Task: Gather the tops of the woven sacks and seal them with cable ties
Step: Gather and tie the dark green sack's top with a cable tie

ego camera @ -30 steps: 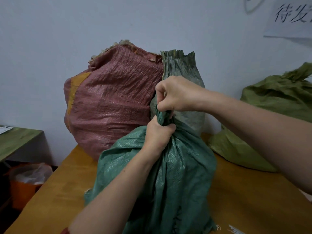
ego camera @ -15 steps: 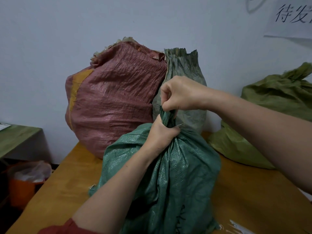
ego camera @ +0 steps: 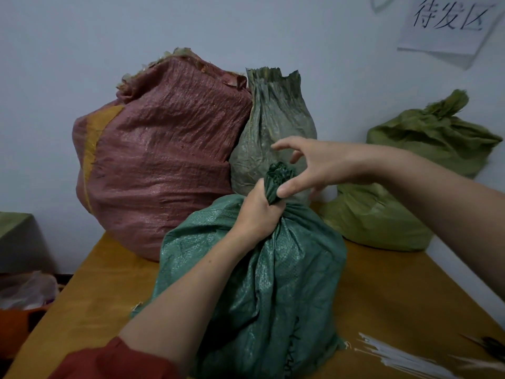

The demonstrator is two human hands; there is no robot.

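A dark green woven sack (ego camera: 273,283) stands on the wooden table (ego camera: 404,291) in front of me. Its top is gathered into a tight neck, and my left hand (ego camera: 258,212) is shut around that neck from the left. The bunched end (ego camera: 280,173) sticks up above my fist. My right hand (ego camera: 308,165) hovers just right of the bunched end with fingers spread, its thumb tip touching the fabric. White cable ties (ego camera: 396,354) lie on the table at the lower right.
A big red woven sack (ego camera: 164,160) and a grey-green sack (ego camera: 273,124) with an open top stand behind. An olive sack (ego camera: 410,187) with a gathered top lies at the right by the wall. An orange bin (ego camera: 19,318) sits left of the table.
My right hand has let go of the sack's neck, opened, and moved right. The bunched top now shows above my left fist. The view has shifted slightly.
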